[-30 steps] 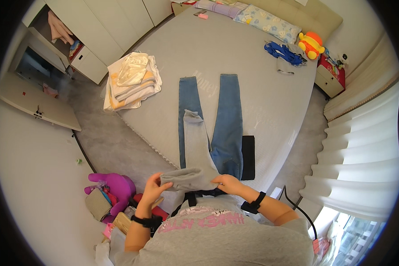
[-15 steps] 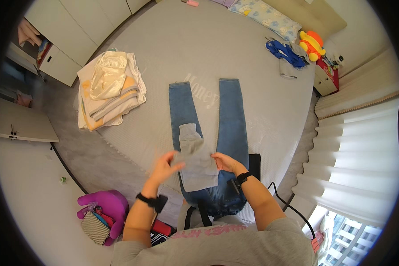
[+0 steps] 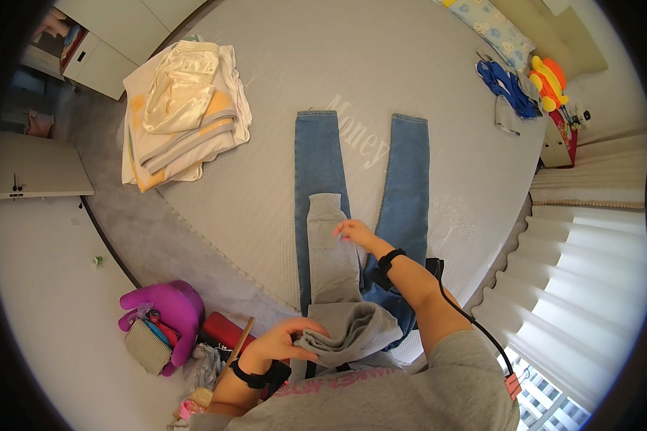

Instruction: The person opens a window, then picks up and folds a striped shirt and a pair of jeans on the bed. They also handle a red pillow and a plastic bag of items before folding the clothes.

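Observation:
Grey sweatpants (image 3: 334, 269), folded lengthwise into a narrow strip, lie over one leg of a pair of blue jeans (image 3: 404, 179). Their cuffed end points away from me. Close to my body, my left hand (image 3: 287, 341) grips the near end, which is lifted and bunched into a rolled, layered fold. My right hand (image 3: 356, 233) hovers by the right edge of the grey leg, fingers loosely bent and apart, holding nothing. The jeans lie flat with both legs stretched away from me; the sweatpants and my arms partly cover their upper part.
The bed (image 3: 266, 172) bears a pile of folded cream and yellow bedding (image 3: 187, 115) at left. Blue clothing (image 3: 507, 90) and a plush toy (image 3: 550, 82) sit far right. A purple chair (image 3: 183, 309) with items stands at lower left; a black cable (image 3: 474, 323) runs beside my right arm.
My left hand has drawn the near end of the sweatpants up toward my body, bunching it. The right hand has moved farther up the leg, off the fabric's edge. The view has shifted.

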The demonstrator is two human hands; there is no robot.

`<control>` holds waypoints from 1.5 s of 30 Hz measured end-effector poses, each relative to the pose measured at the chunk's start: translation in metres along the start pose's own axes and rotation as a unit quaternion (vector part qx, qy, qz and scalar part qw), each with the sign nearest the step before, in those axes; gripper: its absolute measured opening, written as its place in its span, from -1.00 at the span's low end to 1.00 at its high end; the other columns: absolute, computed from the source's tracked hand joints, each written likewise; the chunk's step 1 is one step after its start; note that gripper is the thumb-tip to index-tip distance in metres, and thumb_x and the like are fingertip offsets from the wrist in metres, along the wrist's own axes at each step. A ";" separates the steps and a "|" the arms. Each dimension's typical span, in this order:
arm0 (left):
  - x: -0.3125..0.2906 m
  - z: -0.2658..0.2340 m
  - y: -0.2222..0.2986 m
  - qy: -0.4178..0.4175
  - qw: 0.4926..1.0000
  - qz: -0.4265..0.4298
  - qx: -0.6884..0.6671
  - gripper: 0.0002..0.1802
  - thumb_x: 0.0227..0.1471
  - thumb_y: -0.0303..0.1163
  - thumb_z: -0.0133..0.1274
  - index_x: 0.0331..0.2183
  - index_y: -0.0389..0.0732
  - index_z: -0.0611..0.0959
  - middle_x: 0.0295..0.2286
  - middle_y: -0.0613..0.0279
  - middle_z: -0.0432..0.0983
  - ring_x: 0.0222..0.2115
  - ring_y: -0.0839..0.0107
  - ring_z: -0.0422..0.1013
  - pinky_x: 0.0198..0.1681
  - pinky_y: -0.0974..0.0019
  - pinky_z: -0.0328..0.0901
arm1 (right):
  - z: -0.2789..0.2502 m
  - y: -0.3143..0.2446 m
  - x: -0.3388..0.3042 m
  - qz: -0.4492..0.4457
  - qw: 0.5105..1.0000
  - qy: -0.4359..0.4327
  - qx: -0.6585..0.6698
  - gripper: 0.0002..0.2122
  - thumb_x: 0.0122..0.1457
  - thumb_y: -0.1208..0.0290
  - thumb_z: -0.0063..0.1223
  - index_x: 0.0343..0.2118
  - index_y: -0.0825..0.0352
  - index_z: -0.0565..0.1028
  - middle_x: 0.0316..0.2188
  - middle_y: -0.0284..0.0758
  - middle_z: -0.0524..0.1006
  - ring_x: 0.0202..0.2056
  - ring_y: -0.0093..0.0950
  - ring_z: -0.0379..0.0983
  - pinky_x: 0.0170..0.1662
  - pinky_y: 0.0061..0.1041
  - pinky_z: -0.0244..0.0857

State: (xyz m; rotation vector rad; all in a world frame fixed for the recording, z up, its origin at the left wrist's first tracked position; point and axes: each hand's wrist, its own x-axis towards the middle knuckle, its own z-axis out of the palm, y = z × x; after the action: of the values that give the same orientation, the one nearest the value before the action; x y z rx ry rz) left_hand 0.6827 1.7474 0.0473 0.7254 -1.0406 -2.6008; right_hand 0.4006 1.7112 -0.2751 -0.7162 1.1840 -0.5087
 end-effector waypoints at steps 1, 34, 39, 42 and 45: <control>0.002 -0.003 0.002 0.002 1.000 0.010 -0.009 -0.55 -0.21 -0.55 0.27 -0.18 -0.32 0.53 -0.28 0.26 0.50 -0.26 0.55 0.39 -0.18 0.47 0.28 | -0.006 -0.006 0.003 -0.006 0.998 0.017 0.067 -0.76 0.06 0.47 -0.16 -0.22 0.26 0.50 -0.42 -0.38 0.47 -0.41 -0.57 0.41 -0.35 -0.56 0.33; 0.012 0.007 0.108 -0.300 0.899 0.238 0.213 -0.43 0.15 0.02 -0.19 -0.29 -0.37 0.57 -0.30 -0.02 0.48 -0.38 0.08 0.42 -0.36 0.20 0.29 | -0.122 -0.103 -0.175 -0.133 0.883 0.386 0.230 -0.61 0.03 0.38 0.17 -0.13 0.52 0.41 -0.26 -0.25 0.51 -0.27 -0.43 0.46 -0.20 -0.44 0.36; -0.002 -0.049 0.120 -0.243 0.929 0.182 0.210 -0.70 0.03 -0.25 0.07 -0.41 -0.33 0.64 -0.41 0.07 0.53 -0.40 0.13 0.41 -0.27 0.18 0.24 | -0.189 -0.131 -0.313 -0.246 0.769 0.506 0.304 -0.54 0.05 0.37 0.17 -0.05 0.53 0.33 -0.11 -0.18 0.43 -0.13 -0.38 0.42 -0.08 -0.40 0.34; -0.003 -0.100 0.106 -0.122 0.949 0.146 0.250 -0.74 -0.06 -0.25 0.14 -0.44 -0.28 0.62 -0.36 0.16 0.54 -0.17 0.23 0.32 -0.05 0.19 0.16 | -0.207 -0.135 -0.338 -0.278 0.754 0.522 0.285 -0.55 0.06 0.37 0.16 -0.06 0.55 0.33 -0.11 -0.18 0.43 -0.12 -0.37 0.41 -0.06 -0.40 0.33; 0.000 -0.157 0.074 0.067 0.948 0.082 0.299 -0.85 -0.08 -0.42 0.08 -0.38 -0.25 0.59 -0.29 0.19 0.52 -0.12 0.27 0.30 0.02 0.20 0.11 | -0.223 -0.123 -0.328 -0.279 0.748 0.548 0.250 -0.54 0.06 0.34 0.17 -0.08 0.57 0.35 -0.11 -0.19 0.43 -0.13 -0.38 0.40 -0.05 -0.41 0.30</control>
State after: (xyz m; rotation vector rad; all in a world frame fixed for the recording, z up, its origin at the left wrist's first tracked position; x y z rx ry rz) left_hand 0.7694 1.6039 0.0012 0.8767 -1.7824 -2.0588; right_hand 0.0884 1.8040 -0.0176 -0.2219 1.7741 -1.8649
